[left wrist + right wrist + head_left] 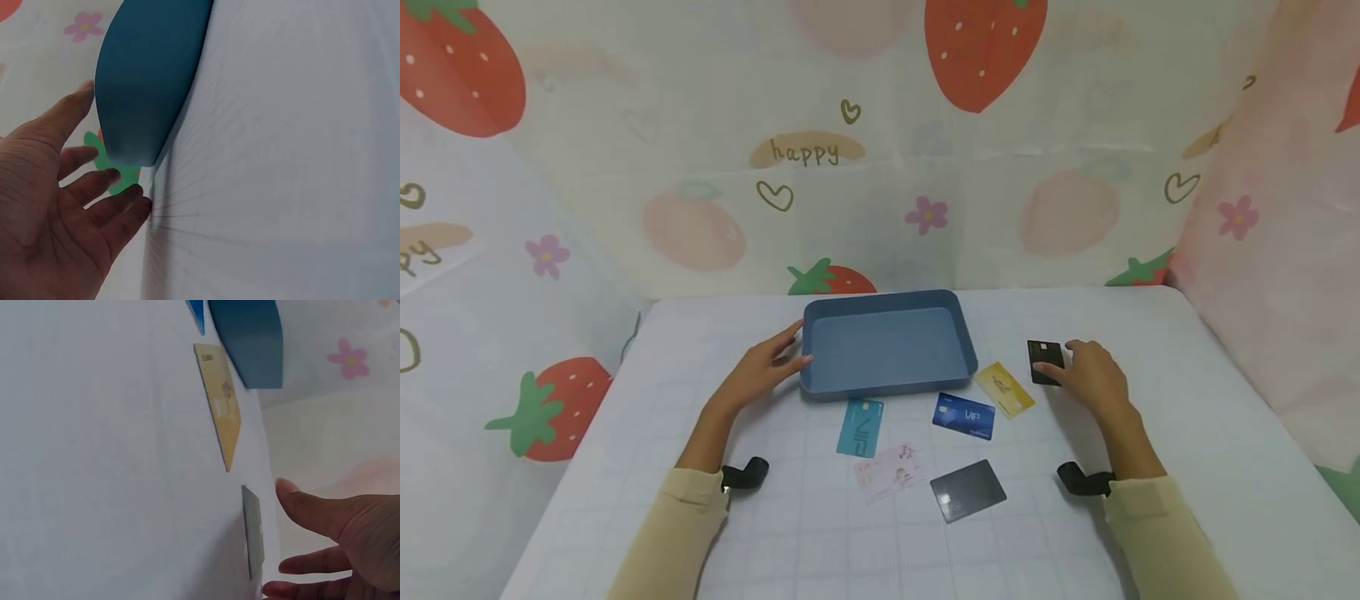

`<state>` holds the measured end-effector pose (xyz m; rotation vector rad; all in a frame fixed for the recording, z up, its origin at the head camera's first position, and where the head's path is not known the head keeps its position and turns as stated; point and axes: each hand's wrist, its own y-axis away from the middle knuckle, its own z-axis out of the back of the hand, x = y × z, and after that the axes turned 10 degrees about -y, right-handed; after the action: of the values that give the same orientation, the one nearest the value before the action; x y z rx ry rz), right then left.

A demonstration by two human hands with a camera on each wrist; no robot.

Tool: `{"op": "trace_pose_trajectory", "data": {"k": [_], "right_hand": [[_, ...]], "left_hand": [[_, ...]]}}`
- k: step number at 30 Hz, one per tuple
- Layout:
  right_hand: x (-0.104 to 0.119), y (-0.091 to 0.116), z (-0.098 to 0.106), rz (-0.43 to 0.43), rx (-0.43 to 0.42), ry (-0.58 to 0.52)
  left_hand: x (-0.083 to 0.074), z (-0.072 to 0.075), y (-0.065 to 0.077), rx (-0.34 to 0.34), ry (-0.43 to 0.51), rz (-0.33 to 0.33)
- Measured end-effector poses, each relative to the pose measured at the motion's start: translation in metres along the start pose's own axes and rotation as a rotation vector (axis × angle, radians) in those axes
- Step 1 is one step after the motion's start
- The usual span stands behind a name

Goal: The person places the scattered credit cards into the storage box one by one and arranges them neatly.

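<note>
My left hand [762,367] is at the left end of a shallow blue tray [817,390], thumb by the near rim and fingers loosely spread. In the left wrist view the thumb tip comes right up to the wall of the tray [140,87]. My right hand [1093,377] hovers over a small black card [1040,350] with a chip, right of the tray. The right wrist view has thumb and fingers spread apart beside that card [253,531], which lies flat on the table. A gold card [1006,390] lies between it and the tray.
In front of the tray lie a blue VIP card [964,416], a teal VIP card [861,427], a pale pink card [880,475] and a dark grey card [968,491]. Strawberry-printed cloth [880,233] hangs behind and beside the white table [820,542].
</note>
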<state>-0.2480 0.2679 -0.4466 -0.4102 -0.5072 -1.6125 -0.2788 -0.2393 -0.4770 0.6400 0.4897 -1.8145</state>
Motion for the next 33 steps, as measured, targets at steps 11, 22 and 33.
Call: {"op": "trace_pose_trajectory", "data": {"k": [11,22,33], "right_hand": [[-0.005,0.0,-0.008,-0.024,-0.008,0.032],[-0.009,-0.005,-0.012,-0.024,-0.049,0.022],[-0.014,-0.01,-0.012,-0.047,-0.039,-0.015]], "left_hand": [[0.006,-0.002,0.0,0.01,0.078,-0.028],[0.013,-0.008,-0.005,0.023,0.202,-0.082],[0.019,-0.012,-0.004,0.008,0.248,-0.129]]}}
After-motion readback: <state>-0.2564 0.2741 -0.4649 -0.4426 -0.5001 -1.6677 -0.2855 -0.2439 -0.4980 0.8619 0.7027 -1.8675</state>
